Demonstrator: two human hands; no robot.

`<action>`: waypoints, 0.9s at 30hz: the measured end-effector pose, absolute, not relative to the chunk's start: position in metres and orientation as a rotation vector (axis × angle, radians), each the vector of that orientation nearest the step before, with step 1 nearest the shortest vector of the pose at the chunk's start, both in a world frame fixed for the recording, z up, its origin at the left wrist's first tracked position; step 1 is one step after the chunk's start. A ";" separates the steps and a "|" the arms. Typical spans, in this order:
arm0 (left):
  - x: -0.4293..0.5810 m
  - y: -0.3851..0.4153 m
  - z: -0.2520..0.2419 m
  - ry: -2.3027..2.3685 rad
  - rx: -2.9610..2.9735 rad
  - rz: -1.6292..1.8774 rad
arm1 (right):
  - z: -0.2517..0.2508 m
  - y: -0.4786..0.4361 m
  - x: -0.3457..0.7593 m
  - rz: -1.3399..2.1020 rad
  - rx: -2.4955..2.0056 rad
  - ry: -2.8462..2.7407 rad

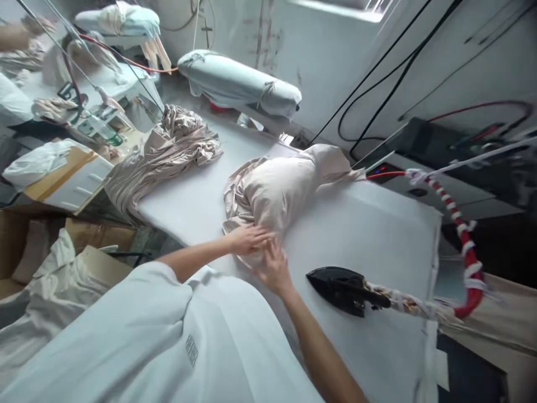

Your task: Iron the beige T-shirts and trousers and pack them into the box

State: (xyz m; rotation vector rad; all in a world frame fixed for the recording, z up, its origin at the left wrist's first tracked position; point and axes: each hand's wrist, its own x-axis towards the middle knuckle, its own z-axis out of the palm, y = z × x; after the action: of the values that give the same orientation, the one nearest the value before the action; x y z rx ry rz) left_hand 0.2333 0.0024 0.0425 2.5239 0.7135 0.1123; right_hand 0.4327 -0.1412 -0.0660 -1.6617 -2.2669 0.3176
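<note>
A beige garment (281,187) lies bunched over a raised form on the white ironing table (373,224). At its near edge my left hand (250,239) rests on the cloth, fingers pointing right and close together. My right hand (276,266) touches the same edge just beside it, its fingertips meeting those of my left hand. Whether either hand pinches the fabric is too blurred to tell. To the right of my right hand, a black iron (342,289) sits on the table, its tip pointing left.
A pile of beige garments (168,154) hangs over the table's left edge. Behind stands a padded sleeve board (239,84). The iron's red-and-white wrapped hose (470,252) loops at the right. Cardboard boxes (100,226) stand at the left, and another person's arm (14,36) shows at the upper left.
</note>
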 end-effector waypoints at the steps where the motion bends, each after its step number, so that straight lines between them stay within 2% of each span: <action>1: 0.217 -0.036 0.012 0.807 2.479 0.013 | -0.076 -0.161 0.431 0.366 -1.681 -2.223; 4: 0.182 -0.107 -0.029 1.108 2.331 -0.018 | -0.088 -0.185 0.419 0.629 -1.747 -1.993; 8: 0.221 -0.084 -0.021 1.261 1.812 0.364 | -0.053 -0.123 0.429 0.946 -1.513 -1.744; 12: 0.265 -0.014 0.016 1.281 1.478 0.779 | 0.034 -0.035 0.453 0.810 -1.266 -1.666; 14: 0.258 0.010 0.041 1.177 1.106 1.062 | 0.073 -0.006 0.451 0.706 -1.152 -1.827; 16: 0.234 0.019 0.059 1.048 0.683 1.250 | 0.089 0.005 0.435 0.575 -1.231 -2.049; 18: 0.195 0.016 0.066 1.135 0.521 1.268 | 0.076 -0.002 0.412 0.506 -1.389 -2.200; 23: 0.065 -0.033 0.036 1.952 0.722 0.898 | -0.026 -0.094 0.367 0.738 -1.371 -2.435; 25: 0.028 -0.050 0.020 2.086 0.966 0.848 | -0.048 -0.130 0.357 0.722 -1.511 -2.279; 27: 0.016 -0.054 0.008 1.978 1.501 0.735 | -0.048 -0.141 0.345 0.661 -1.662 -2.112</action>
State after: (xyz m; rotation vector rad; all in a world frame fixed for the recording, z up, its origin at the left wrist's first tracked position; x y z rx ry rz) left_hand 0.0161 -0.0541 0.0077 1.5010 1.9780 0.7349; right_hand 0.3454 -0.1408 -0.0478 -1.6623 -2.1122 0.6609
